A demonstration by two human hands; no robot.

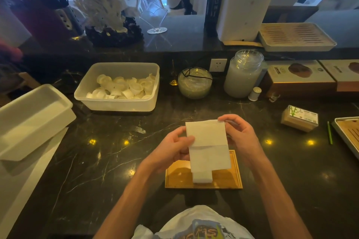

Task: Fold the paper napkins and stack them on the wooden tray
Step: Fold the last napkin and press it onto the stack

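Observation:
A white paper napkin [207,143] is held up in the air above the wooden tray [229,178], with a fold line across its middle. My left hand [174,149] pinches its left edge with the thumb on the front. My right hand [237,134] grips its upper right corner. A small stack of folded white napkins [202,177] lies on the tray, partly hidden behind the held napkin. The tray sits on the dark marble counter, close to my body.
A clear plastic tub of small white cups [120,87] stands at the back left. A white container [33,120] lies at the far left. A glass bowl [194,83], a jar [242,73], a toothpick box [300,118] and a slatted tray [347,134] sit to the right.

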